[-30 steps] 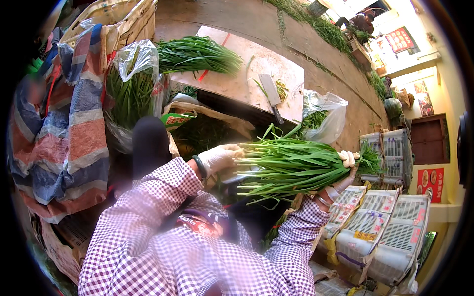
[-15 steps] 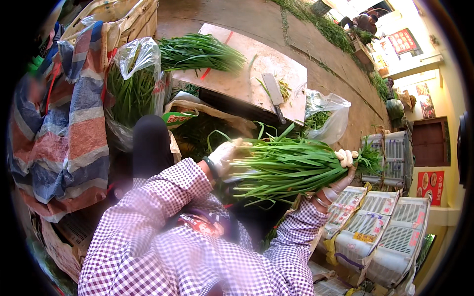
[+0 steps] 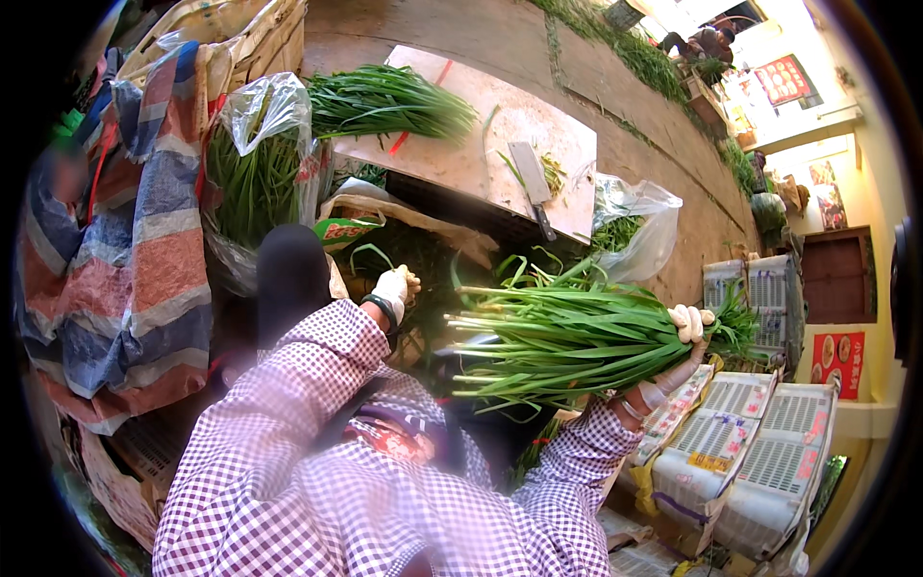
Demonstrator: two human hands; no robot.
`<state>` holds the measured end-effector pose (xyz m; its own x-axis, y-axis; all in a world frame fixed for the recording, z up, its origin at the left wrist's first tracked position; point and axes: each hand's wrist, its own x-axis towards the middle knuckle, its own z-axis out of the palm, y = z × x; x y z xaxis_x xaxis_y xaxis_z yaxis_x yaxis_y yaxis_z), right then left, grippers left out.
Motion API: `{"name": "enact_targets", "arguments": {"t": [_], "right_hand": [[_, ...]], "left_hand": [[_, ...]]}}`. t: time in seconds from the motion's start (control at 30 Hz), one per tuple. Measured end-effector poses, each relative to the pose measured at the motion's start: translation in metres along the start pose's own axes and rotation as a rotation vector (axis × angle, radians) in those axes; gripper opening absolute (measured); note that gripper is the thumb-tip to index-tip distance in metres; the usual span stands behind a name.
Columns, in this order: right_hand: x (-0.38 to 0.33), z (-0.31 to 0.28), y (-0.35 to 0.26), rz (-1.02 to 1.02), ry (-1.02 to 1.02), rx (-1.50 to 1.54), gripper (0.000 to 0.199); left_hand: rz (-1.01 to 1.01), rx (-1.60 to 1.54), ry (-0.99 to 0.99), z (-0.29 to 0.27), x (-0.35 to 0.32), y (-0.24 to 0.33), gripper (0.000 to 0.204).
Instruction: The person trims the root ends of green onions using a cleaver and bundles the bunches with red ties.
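My right hand (image 3: 688,323), in a white glove, is wrapped round the leafy end of a large bunch of garlic chives (image 3: 567,332). The bunch lies across in front of me, pale cut ends to the left. Apart from those ends, my left hand (image 3: 394,287), also gloved, is closed with its fingers pinched together. A single loose chive blade (image 3: 370,250) curls up from its fingertips. On the white board (image 3: 471,91) ahead rest another pile of chives (image 3: 385,104) and a cleaver (image 3: 531,178) with a dark handle, beside a few trimmings (image 3: 553,176).
A clear bag of chives (image 3: 255,173) and a striped woven sheet (image 3: 144,250) stand at left, before a large basket (image 3: 231,38). An open sack (image 3: 404,216) lies below the board. Grey plastic crates (image 3: 740,442) line the right. A person (image 3: 710,46) sits far off.
My left hand has moved left and slightly down, away from the stem ends, with a loose blade. My right hand and the bunch have shifted slightly right and down.
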<state>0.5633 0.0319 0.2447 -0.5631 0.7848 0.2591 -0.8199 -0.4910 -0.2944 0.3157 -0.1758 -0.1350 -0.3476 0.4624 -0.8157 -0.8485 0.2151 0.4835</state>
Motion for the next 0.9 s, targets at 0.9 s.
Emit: {"name": "enact_targets", "arguments": {"t": [0.9], "right_hand": [[-0.002,-0.022,-0.006,0.004,0.046,-0.066,0.012]], "left_hand": [[-0.040,-0.142,-0.690,0.065,-0.151,0.053,0.026]]}}
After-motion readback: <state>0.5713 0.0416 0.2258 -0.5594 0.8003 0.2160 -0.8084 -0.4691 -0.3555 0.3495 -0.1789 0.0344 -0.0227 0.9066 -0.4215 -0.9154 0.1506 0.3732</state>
